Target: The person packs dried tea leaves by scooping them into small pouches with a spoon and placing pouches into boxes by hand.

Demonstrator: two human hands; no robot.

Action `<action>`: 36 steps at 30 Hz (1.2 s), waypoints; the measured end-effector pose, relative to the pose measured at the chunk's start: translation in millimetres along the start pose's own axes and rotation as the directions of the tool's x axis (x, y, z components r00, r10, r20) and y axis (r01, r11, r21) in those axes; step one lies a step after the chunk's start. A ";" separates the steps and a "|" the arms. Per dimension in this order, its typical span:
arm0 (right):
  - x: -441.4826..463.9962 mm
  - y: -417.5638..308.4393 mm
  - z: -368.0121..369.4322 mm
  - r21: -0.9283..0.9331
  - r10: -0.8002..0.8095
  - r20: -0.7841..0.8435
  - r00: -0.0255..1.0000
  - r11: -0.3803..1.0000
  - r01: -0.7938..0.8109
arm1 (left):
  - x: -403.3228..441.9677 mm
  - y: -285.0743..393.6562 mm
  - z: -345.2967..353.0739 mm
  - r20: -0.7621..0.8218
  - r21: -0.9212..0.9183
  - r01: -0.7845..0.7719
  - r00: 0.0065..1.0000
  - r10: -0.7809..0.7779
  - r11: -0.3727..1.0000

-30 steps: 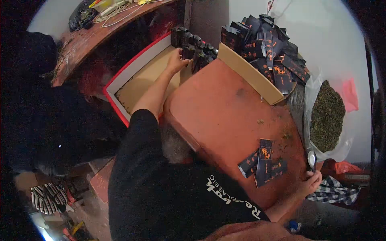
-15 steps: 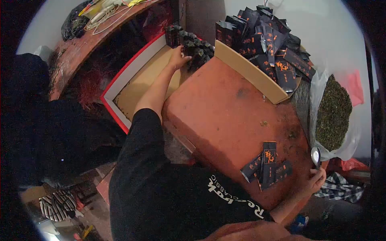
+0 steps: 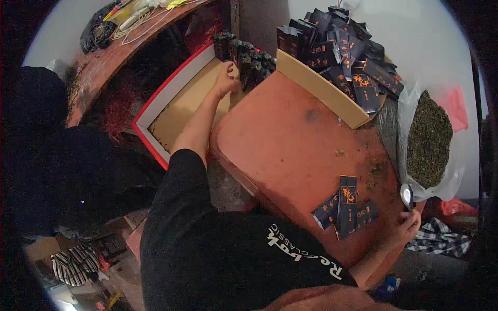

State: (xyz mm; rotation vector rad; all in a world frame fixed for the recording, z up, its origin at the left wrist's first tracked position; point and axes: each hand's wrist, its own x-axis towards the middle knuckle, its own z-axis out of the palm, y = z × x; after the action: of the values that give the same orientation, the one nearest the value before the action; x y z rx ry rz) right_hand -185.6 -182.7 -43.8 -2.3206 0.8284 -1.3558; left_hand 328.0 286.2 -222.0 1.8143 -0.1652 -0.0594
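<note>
My left hand (image 3: 226, 81) is stretched out over the shallow red box (image 3: 151, 143) at the far left of the table. Its fingers look apart with nothing in them, just beside a row of upright black packets (image 3: 252, 57) in the box's far end. Low on the right, my right hand (image 3: 409, 226) grips a metal spoon (image 3: 406, 195) by its handle, bowl upward. The spoon's bowl is near a clear plastic bag (image 3: 452, 176) of dried green leaves (image 3: 429, 140). Several flat black packets with orange print (image 3: 347, 207) lie overlapping on the table near me.
A cardboard tray (image 3: 316, 89) heaped with black packets (image 3: 358, 62) stands at the back of the reddish table (image 3: 290, 140). Leaf crumbs dot the tabletop. A second person in dark clothes (image 3: 78, 176) is at the left, by a curved wooden table (image 3: 104, 65).
My left hand has drawn back slightly from the row of packets, its fingers loosening. My right hand with the spoon has barely moved. The view has shifted a little.
</note>
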 end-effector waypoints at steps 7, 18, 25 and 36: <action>1.0 5.0 -3.6 0.224 0.267 0.094 0.959 0.933 -0.282 | -14.6 13.5 14.8 0.040 -0.065 0.156 0.987 -0.154 0.986; -1.4 7.1 -4.2 0.266 0.201 0.119 0.972 0.937 -0.227 | -19.3 30.3 29.3 0.094 0.037 0.187 0.977 -0.190 0.982; 2.9 19.5 -5.3 0.185 0.117 0.106 0.987 0.973 -0.135 | -22.9 29.3 16.5 0.095 0.329 0.112 0.984 -0.151 0.938; -2.1 -23.8 -16.8 0.354 0.214 0.060 0.975 0.909 -0.221 | -87.9 139.4 16.2 0.021 -0.047 -0.319 0.947 0.320 0.947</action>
State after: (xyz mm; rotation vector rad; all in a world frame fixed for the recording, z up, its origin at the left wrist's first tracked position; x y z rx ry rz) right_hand -193.4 -162.7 -24.0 -1.8978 0.7361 -1.2641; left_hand 227.8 250.0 -95.3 1.7234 -0.4736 0.1404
